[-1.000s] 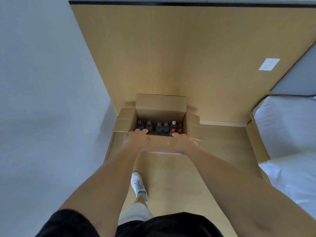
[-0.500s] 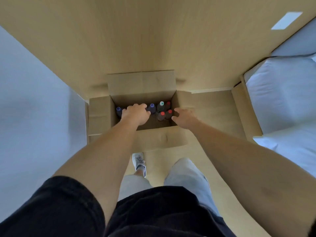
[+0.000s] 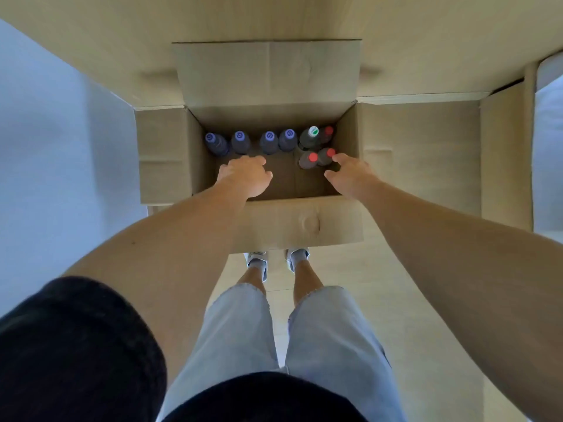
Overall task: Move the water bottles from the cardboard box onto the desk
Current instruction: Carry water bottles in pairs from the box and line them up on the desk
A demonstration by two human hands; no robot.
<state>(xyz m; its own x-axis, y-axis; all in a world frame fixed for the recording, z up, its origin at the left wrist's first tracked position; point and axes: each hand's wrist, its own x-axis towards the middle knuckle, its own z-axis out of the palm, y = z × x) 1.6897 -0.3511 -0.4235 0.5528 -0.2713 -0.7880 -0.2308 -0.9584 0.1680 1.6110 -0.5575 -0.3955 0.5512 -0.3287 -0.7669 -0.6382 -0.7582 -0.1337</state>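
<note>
An open cardboard box (image 3: 268,74) stands on the floor below me, flaps spread. Inside, along its far wall, stand several bottles with purple caps (image 3: 268,141), one with a white and green cap (image 3: 310,136) and three with red caps (image 3: 310,159) at the right. My left hand (image 3: 245,175) reaches into the box just short of the purple-capped bottles, fingers bent down, holding nothing. My right hand (image 3: 347,175) is inside the box at the right, its fingertips touching a red-capped bottle (image 3: 326,155) without gripping it.
A tall wooden panel (image 3: 274,16) rises behind the box. A pale wall (image 3: 54,132) lies on the left, and a white bed (image 3: 548,147) with a wooden frame (image 3: 505,153) on the right. My legs and shoes (image 3: 259,260) stand at the near flap.
I have stepped up to the box and leaned over it. Both hands moved from the near rim down into the box, toward the bottles.
</note>
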